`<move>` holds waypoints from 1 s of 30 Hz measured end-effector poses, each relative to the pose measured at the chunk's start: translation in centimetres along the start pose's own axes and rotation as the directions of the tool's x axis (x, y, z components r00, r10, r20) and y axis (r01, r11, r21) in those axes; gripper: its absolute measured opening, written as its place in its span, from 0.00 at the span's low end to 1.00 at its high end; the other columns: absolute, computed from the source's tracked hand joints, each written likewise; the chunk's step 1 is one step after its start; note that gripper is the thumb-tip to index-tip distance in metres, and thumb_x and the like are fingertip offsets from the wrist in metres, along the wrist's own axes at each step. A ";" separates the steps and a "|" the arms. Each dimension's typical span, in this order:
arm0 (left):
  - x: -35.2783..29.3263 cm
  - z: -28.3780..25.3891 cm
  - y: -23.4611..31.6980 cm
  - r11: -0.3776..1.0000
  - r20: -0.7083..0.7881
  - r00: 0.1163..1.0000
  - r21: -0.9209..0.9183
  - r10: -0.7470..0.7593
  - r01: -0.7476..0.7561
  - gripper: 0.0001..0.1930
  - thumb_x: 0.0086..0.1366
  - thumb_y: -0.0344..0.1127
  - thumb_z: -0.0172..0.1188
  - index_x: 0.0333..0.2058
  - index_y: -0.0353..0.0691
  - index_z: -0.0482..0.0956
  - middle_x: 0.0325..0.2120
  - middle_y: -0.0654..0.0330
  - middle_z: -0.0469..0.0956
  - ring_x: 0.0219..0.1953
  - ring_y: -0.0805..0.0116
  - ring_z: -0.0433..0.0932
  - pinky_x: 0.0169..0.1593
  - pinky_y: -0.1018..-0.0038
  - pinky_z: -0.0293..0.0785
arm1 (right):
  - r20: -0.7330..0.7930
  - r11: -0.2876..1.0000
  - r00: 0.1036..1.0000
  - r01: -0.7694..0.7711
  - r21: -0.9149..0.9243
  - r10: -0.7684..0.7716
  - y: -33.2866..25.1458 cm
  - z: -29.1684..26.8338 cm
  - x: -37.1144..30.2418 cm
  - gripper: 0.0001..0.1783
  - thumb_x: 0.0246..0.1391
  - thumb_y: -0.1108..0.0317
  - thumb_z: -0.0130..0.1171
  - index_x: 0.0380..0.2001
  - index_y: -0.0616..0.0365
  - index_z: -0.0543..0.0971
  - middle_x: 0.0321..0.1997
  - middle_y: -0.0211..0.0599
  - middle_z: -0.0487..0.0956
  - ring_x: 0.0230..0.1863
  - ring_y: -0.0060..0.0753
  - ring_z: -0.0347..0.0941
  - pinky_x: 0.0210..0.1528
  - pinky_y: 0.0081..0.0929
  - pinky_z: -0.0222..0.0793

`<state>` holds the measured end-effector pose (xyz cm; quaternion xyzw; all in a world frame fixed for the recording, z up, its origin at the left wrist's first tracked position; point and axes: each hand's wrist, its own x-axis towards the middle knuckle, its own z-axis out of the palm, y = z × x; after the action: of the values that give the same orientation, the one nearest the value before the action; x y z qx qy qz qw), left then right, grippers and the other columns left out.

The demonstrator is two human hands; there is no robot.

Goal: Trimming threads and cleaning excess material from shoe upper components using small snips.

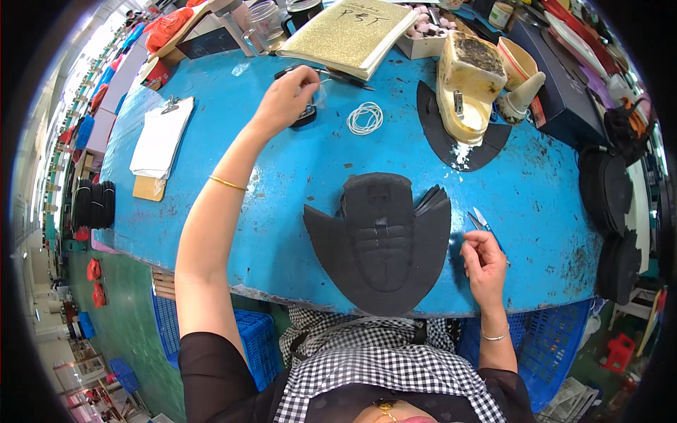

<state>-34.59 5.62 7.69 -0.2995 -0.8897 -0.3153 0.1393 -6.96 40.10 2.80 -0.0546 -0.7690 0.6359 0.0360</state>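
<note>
My left hand (pixel 289 95) reaches to the far side of the table. Its fingers are bent together over a black object (pixel 305 117), next to a small clear plastic scrap (pixel 320 96); what they pinch, if anything, is hidden. Dark pens (pixel 345 77) lie just beyond. My right hand (pixel 486 271) rests near the front edge with curled fingers. Small scissors (pixel 481 220) poke out past its knuckles; whether they are gripped I cannot tell. Between my arms lies a stack of black curved sheet pieces (pixel 381 247), a tongue-shaped one on top. A coil of white cord (pixel 364 118) sits beyond it.
A cream glue pot (pixel 462 77) with white spill stands on a black curved piece (pixel 434 130) at the far right. A gold notebook (pixel 345 32) lies at the back. A clipboard with paper (pixel 162 137) is at left. Black stacks (pixel 606 190) line the right edge.
</note>
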 end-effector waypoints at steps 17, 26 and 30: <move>-5.2 -5.5 19.2 0.766 0.476 0.870 -0.605 0.129 0.217 0.02 0.66 0.23 0.56 0.37 0.35 0.75 0.33 0.65 0.75 0.37 0.77 0.77 0.45 0.76 0.74 | 0.201 0.898 0.882 0.386 0.211 -0.426 -8.3 5.9 2.9 0.32 0.54 0.63 0.67 0.60 0.60 0.70 0.56 0.34 0.74 0.50 0.25 0.71 0.54 0.26 0.68; -9.5 -2.9 17.4 0.988 0.123 0.990 0.131 0.065 -0.081 0.16 0.63 0.24 0.57 0.48 0.45 0.84 0.29 0.56 0.76 0.28 0.71 0.75 0.31 0.72 0.71 | 0.298 0.478 0.482 0.874 -0.090 -0.824 -9.9 9.0 1.2 0.07 0.44 0.74 0.65 0.29 0.56 0.77 0.36 0.36 0.78 0.47 0.43 0.75 0.50 0.38 0.71; -8.1 -3.0 18.5 0.699 0.600 0.684 -0.271 -0.414 0.661 0.17 0.73 0.31 0.52 0.58 0.46 0.78 0.35 0.62 0.79 0.28 0.81 0.69 0.31 0.76 0.70 | 0.422 0.659 0.543 0.724 0.202 -0.726 -8.8 10.0 -0.9 0.09 0.49 0.74 0.63 0.34 0.57 0.76 0.27 0.33 0.76 0.33 0.36 0.75 0.36 0.32 0.70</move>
<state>-16.56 11.62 15.27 -0.1095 -0.8383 -0.4592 -0.2726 -7.68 28.60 9.57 0.4226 -0.7055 0.5584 0.1089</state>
